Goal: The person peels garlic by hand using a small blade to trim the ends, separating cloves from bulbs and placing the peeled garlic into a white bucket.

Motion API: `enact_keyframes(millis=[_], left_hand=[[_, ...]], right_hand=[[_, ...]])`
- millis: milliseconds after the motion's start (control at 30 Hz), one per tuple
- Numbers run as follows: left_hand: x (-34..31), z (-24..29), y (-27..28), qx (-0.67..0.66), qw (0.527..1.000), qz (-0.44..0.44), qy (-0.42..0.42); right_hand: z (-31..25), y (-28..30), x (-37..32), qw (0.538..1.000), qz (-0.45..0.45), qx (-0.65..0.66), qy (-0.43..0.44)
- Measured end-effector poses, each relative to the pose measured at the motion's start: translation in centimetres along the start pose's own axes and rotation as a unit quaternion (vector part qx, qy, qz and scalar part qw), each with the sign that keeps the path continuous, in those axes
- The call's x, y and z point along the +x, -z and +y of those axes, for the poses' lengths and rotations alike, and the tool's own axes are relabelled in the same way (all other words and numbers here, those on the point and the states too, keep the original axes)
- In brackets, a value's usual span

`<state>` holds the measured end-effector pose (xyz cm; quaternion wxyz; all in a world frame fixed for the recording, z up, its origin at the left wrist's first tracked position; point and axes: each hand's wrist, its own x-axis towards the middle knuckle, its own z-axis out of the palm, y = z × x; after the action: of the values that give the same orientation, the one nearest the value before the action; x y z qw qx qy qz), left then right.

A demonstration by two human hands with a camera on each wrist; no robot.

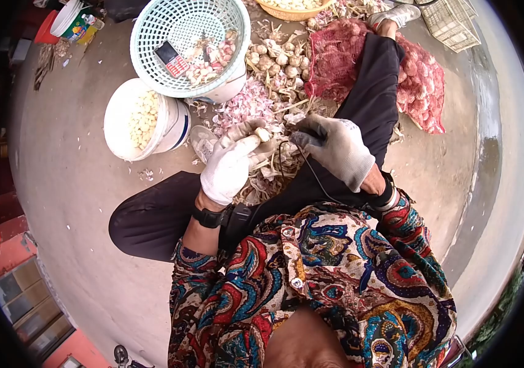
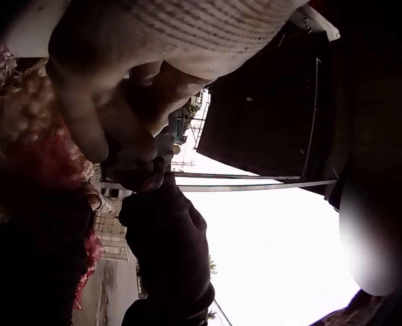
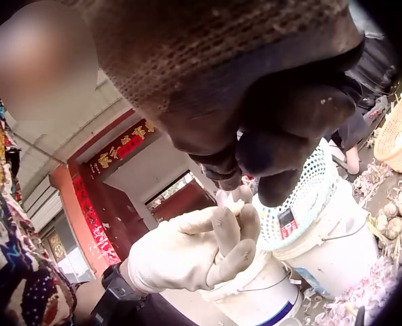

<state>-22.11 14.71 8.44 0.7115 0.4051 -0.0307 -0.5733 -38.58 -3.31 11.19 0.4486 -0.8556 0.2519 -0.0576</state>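
Observation:
My left hand (image 1: 228, 162), in a white glove, pinches a pale garlic clove (image 1: 262, 134) between thumb and fingertips. In the right wrist view the same clove (image 3: 233, 206) shows a bit of pinkish skin beside it. My right hand (image 1: 335, 147) wears a glove with dark-coated fingers. Its fingers are curled just right of the clove, and nothing shows between them. Below both hands lies a heap of garlic skins (image 1: 246, 109). Whole garlic bulbs (image 1: 280, 59) are piled beyond it. In the left wrist view both hands are dark against the bright sky.
A white bucket (image 1: 176, 126) of peeled cloves stands at left. Behind it, a pale green basket (image 1: 142, 37) on another bucket holds cloves and a phone (image 1: 171, 58). Red mesh sacks (image 1: 421, 86) of garlic lie at right by my leg. A thin black cable (image 1: 314, 173) hangs near my right hand.

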Motion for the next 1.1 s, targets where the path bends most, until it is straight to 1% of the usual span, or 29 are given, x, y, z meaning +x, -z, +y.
enact_keyframes(millis=[67,100,133,200,233,267,300,333,367,433,467,533,600,667,700,733,767,833,933,967,1000,1033,1067,1100], left_hand=[[0.3,-0.4,-0.1,0.047,0.999,-0.015,0.001],[0.4,-0.4,-0.3,0.108,0.994,-0.006,-0.001],[0.4,-0.4,-0.3,0.108,0.994,-0.006,0.0],[0.1,-0.3,-0.2,0.247,0.969,0.007,-0.009],[-0.3,-0.1,-1.0,0.256,0.966,0.028,0.006],[-0.3,-0.1,-0.9,0.255,0.966,0.029,0.006],[-0.2,-0.1,-0.9,0.292,0.956,0.014,-0.005],[-0.1,-0.1,-0.8,0.328,0.944,-0.002,-0.015],[0.0,0.0,-0.8,0.328,0.945,-0.002,-0.015],[0.0,0.1,-0.6,0.436,0.897,-0.038,-0.065],[0.0,0.2,-0.5,0.436,0.897,-0.039,-0.064],[-0.2,0.6,-0.5,0.389,0.918,-0.07,-0.037],[-0.4,0.9,-1.2,0.401,0.914,-0.061,-0.026],[-0.3,0.9,-1.0,0.412,0.91,-0.053,-0.014],[-0.2,0.6,-0.4,0.379,0.923,-0.061,-0.009],[0.0,0.4,0.0,0.345,0.936,-0.07,-0.004],[0.0,0.3,0.2,0.344,0.936,-0.07,-0.004],[-0.1,0.2,0.5,0.311,0.946,-0.084,0.026],[-0.2,0.2,-0.5,0.289,0.955,-0.063,0.016],[-0.3,0.0,-1.2,0.289,0.955,-0.064,0.016],[-0.6,-0.3,-2.1,0.335,0.942,-0.031,-0.021],[-0.7,-0.4,-2.6,0.379,0.924,0.003,-0.059],[-0.4,-0.2,-2.3,0.583,0.793,-0.024,-0.175],[-0.4,-0.3,-2.4,0.583,0.793,-0.023,-0.175]], right_hand=[[0.1,-0.1,-0.2,0.996,-0.008,-0.049,0.076],[-0.2,0.1,-0.2,0.994,-0.014,-0.058,0.096],[-0.4,0.2,-0.2,0.994,-0.014,-0.059,0.095],[-0.7,0.4,-0.1,0.984,-0.013,-0.111,0.135],[-0.8,0.5,0.0,0.984,-0.014,-0.111,0.136],[-0.8,0.8,0.1,0.98,-0.034,-0.132,0.142],[-0.8,0.9,0.2,0.976,-0.054,-0.153,0.148],[-0.7,1.0,0.3,0.976,-0.054,-0.153,0.148],[-0.7,1.0,0.4,0.972,-0.063,-0.158,0.163],[-0.5,1.1,0.6,0.968,-0.072,-0.163,0.179],[-0.5,1.2,0.7,0.962,-0.086,-0.174,0.192],[-0.7,1.5,0.8,0.956,-0.102,-0.186,0.204],[-1.2,1.7,0.9,0.957,-0.131,-0.186,0.177],[-1.8,2.1,0.9,0.953,-0.144,-0.199,0.175],[-1.9,2.2,0.9,0.949,-0.155,-0.214,0.172],[-1.6,2.1,0.9,0.949,-0.156,-0.214,0.171],[-1.2,1.8,1.0,0.953,-0.16,-0.193,0.172],[-0.9,1.6,1.1,0.956,-0.165,-0.171,0.172],[-1.3,1.8,1.1,0.957,-0.146,-0.182,0.171],[-1.8,2.0,1.1,0.97,-0.142,-0.147,0.132],[-2.0,2.1,1.0,0.98,-0.137,-0.113,0.092],[-1.9,2.0,0.9,0.98,-0.137,-0.112,0.092],[-1.7,1.7,0.9,0.983,-0.119,-0.111,0.089],[-1.5,1.5,0.9,0.985,-0.101,-0.11,0.085]])
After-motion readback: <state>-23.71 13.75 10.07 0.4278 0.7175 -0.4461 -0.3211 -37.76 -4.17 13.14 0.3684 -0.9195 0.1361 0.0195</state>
